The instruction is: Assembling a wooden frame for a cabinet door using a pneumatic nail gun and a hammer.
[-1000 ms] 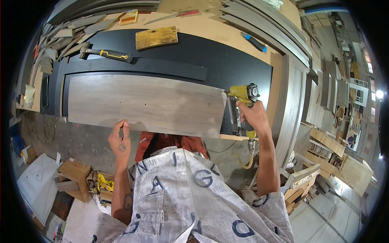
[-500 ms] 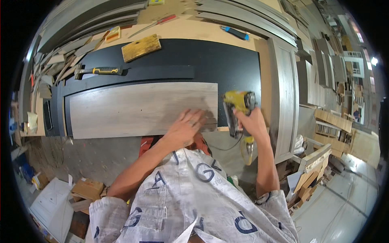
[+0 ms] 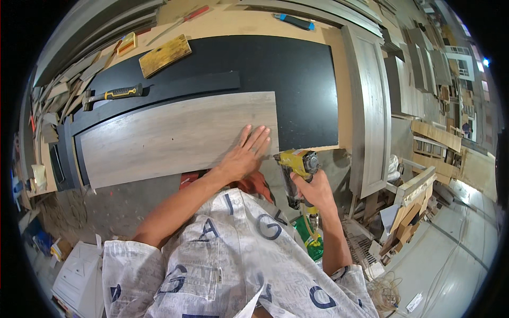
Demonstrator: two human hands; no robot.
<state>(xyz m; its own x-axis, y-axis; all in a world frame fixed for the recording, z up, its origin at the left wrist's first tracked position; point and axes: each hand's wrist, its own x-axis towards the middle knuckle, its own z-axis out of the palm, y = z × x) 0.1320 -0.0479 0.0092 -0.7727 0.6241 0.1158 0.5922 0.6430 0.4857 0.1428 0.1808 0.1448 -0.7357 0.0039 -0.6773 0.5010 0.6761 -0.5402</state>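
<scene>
My left hand (image 3: pixel 244 155) lies flat on a grey wood-grain panel (image 3: pixel 175 131), fingers spread, close to the panel's right end. The panel rests over a dark sheet (image 3: pixel 302 85) and reaches the near side of the bench. Gripped in my right hand (image 3: pixel 316 190) is a yellow and black nail gun (image 3: pixel 298 163), held just off the panel's near right corner. Whether its nose touches the panel edge I cannot tell. Beyond the panel, a hammer (image 3: pixel 119 92) with a black and yellow handle lies on the dark sheet, beside a yellowed wooden block (image 3: pixel 165 56).
A blue and black utility knife (image 3: pixel 294 21) and a red-handled tool (image 3: pixel 194 14) lie at the far side. Wood offcuts (image 3: pixel 69 85) pile up at the left. A grey framed door panel (image 3: pixel 367 106) stands along the right. Below the nail gun is a green bag (image 3: pixel 307 236).
My right hand has brought the nail gun nearer to me and slightly left, down toward the panel's near corner. My left hand has flattened out on the panel. The whole view has shifted.
</scene>
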